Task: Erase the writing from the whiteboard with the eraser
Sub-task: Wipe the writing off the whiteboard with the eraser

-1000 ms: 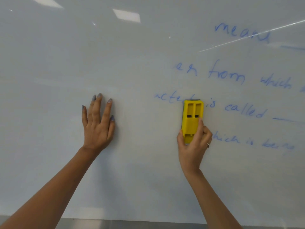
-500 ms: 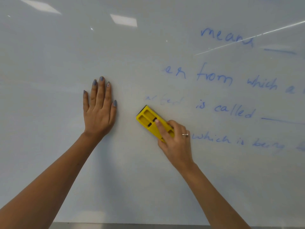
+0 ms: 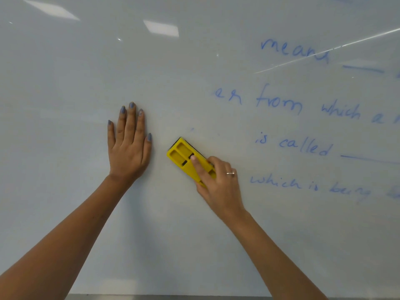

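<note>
Yellow plastic is filling my right hand (image 3: 218, 182): I am gripping the eraser (image 3: 190, 161), forefinger lying along its back to press it flat against the whiteboard (image 3: 65, 83). Just left of the eraser, my left hand (image 3: 129, 148) is resting open, bracing me, I judge. Right of the eraser, blue writing (image 3: 303, 146) is waiting in four lines.

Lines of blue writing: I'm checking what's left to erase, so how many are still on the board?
4, plus a cut-off trace at the top edge: "means", "an from which a", "is called", "which is being", all right of the eraser.
</note>
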The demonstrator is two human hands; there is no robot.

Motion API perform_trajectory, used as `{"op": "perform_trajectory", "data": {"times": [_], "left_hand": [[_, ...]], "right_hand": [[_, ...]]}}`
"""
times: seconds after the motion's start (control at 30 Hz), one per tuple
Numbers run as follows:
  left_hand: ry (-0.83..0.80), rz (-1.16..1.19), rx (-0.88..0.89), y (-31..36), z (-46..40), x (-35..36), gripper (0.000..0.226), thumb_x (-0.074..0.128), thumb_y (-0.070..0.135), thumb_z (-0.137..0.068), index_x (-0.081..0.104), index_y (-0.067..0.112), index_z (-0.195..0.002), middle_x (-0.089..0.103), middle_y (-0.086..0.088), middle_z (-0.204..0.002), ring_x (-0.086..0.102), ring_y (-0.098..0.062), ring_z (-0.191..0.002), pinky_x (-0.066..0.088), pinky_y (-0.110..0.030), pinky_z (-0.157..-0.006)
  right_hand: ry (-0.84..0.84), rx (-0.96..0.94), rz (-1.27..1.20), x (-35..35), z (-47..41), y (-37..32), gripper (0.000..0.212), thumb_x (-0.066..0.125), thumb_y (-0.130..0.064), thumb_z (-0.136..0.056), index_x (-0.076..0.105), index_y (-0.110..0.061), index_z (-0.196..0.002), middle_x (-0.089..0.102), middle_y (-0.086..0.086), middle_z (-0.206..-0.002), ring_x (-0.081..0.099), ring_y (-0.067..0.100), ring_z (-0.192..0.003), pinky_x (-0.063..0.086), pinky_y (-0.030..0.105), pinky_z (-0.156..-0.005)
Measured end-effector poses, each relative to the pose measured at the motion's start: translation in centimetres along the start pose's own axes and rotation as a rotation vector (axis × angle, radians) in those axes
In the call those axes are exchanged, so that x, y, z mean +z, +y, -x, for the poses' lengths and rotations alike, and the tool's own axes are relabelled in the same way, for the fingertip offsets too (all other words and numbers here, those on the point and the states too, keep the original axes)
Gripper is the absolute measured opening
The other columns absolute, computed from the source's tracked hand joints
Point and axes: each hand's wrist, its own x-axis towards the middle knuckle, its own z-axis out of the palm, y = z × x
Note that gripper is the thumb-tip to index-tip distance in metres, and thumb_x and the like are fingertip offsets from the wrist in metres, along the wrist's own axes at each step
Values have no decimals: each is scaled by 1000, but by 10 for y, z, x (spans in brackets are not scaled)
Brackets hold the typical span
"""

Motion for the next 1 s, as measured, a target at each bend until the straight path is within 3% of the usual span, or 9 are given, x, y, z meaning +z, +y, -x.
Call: {"op": "perform_trajectory", "data": {"times": [0.1, 0.27, 0.33, 0.5, 0.6, 0.67, 0.83, 0.9, 1.0], "left_hand": [[-4, 2, 0, 0, 0, 0, 53, 29, 28, -106, 24, 6, -155, 20, -14, -161, 19, -31, -150, 10, -49, -121], [-9, 9, -3, 1, 0, -2, 53, 28, 27, -106, 24, 5, -154, 20, -15, -161, 19, -31, -150, 13, -52, -121], [-8, 17, -4, 1, 0, -2, 53, 28, 28, -106, 24, 6, -154, 19, -14, -161, 19, -31, -150, 11, -51, -121], [15, 11, -1, 2, 0, -2, 53, 30, 27, -106, 27, 5, -153, 23, -15, -160, 22, -32, -149, 14, -51, -120], [14, 7, -2, 1, 0, -2, 52, 31, 27, -105, 28, 5, -153, 25, -16, -159, 23, -32, -148, 13, -50, -120], [12, 16, -6, 1, 0, -2, 53, 30, 27, -106, 28, 5, -153, 25, -16, -159, 22, -32, -149, 12, -50, -120], [24, 2, -2, 2, 0, -3, 52, 32, 26, -105, 29, 5, -153, 28, -17, -158, 23, -32, -148, 14, -51, -120], [27, 3, -2, 2, 0, -3, 52, 32, 26, -105, 29, 5, -153, 28, -17, -158, 23, -32, -148, 14, -51, -120], [27, 14, 4, 1, 0, -2, 52, 32, 26, -105, 29, 5, -153, 28, -17, -158, 23, -32, -148, 15, -51, -120]], "right_hand": [[80, 82, 24, -5, 7, 25, 66, 77, -14, -70, 57, -22, -132, 64, 18, -106, 61, 36, -81, 52, 41, -66], [231, 524, -138, -11, -6, 43, 70, 76, -19, -78, 45, -11, -140, 53, 24, -110, 52, 39, -88, 47, 46, -79], [203, 497, -169, -8, -11, 28, 70, 75, -20, -80, 44, -9, -141, 53, 24, -111, 52, 39, -88, 48, 46, -80], [40, 49, -6, 2, -5, -8, 60, 78, -21, -73, 59, -21, -130, 66, 16, -105, 61, 33, -77, 52, 37, -63], [21, -72, 49, 2, 2, -3, 63, 76, -13, -68, 60, -27, -127, 68, 11, -101, 62, 29, -74, 51, 34, -60], [74, 6, 40, 0, 4, 13, 64, 77, -13, -69, 58, -23, -130, 66, 15, -104, 62, 33, -78, 52, 39, -65], [232, 488, -209, -3, -12, 21, 69, 74, -21, -81, 43, -12, -141, 52, 21, -111, 51, 34, -89, 48, 47, -80], [222, 508, -270, 0, -22, 6, 70, 74, -23, -81, 42, -11, -142, 51, 21, -112, 50, 35, -88, 48, 46, -80], [119, 303, -175, 4, -29, -16, 65, 74, -25, -80, 48, -16, -139, 57, 20, -111, 54, 37, -85, 49, 43, -75]]}}
